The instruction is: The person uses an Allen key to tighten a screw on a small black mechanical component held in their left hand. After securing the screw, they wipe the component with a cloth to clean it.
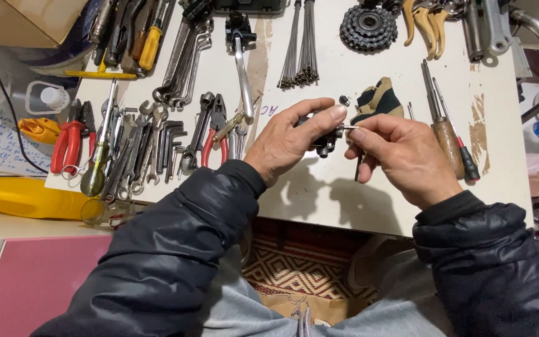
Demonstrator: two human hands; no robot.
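1. While both hands hovered above the white board (319, 193), the left hand (288, 140) pinched a small black metal part (324, 142) between thumb and curled fingers, closed firmly round it
2. The right hand (400, 156) sat just right of the part, its thumb and forefinger nipped shut on a thin tool (358, 163) whose upper end met the part; the tool's kind was too small to tell
3. The part was held off the board, near its middle, between the two hands and touching both
4. Just beyond the part lay a tan and black glove (377, 100), with a tiny black nut (344, 99) beside it
5. Left of the part, on the board, lay red pliers (214, 128), a row of spanners (138, 156) and hex keys (171, 140)
6. Right of the part lay two screwdrivers (447, 134), and far beyond it a sprocket cluster (368, 26) and a bundle of spokes (301, 43)
7. Judged risk: the grip on the part was a fingertip one, so a hard push from the tool could twist it loose and drop it onto the board or into the lap below
8. A slip of the tool tip might also jab the left forefinger, which lay close over the joint
9. The loose nut could roll off if the glove were nudged
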